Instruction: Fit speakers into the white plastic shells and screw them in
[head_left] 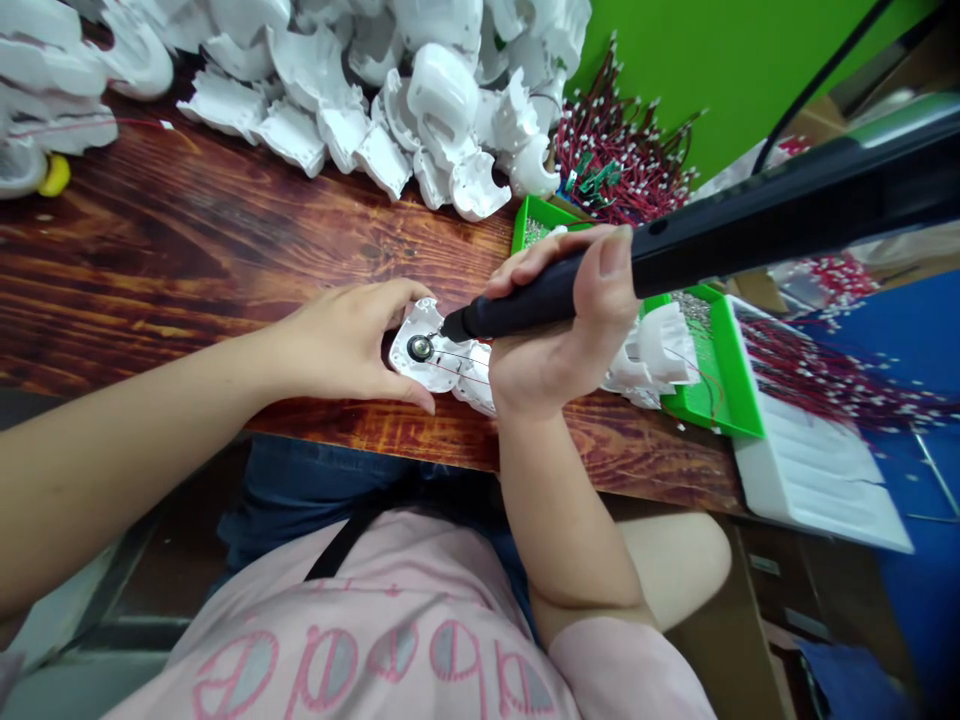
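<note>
My left hand [367,340] grips the left edge of a white plastic shell [442,375] on the wooden table, thumb along the near side and fingers round the far side. A round black part [420,348], which looks like a small speaker, sits inside the shell, and thin red and dark wires run from it to the right. Wrapped in my right hand [570,320] is a black electric screwdriver [525,297], slanting down to the left. Its tip meets the shell just right of the round part; the exact contact point is too small to make out.
White shells [442,100] are heaped along the back of the wooden table [285,230]. Bundles of red wires [622,160] lie behind a green tray [724,370] of small metal parts. More white shell pieces [656,350] lie right of my wrist, and a white tray [817,470] stands farther right.
</note>
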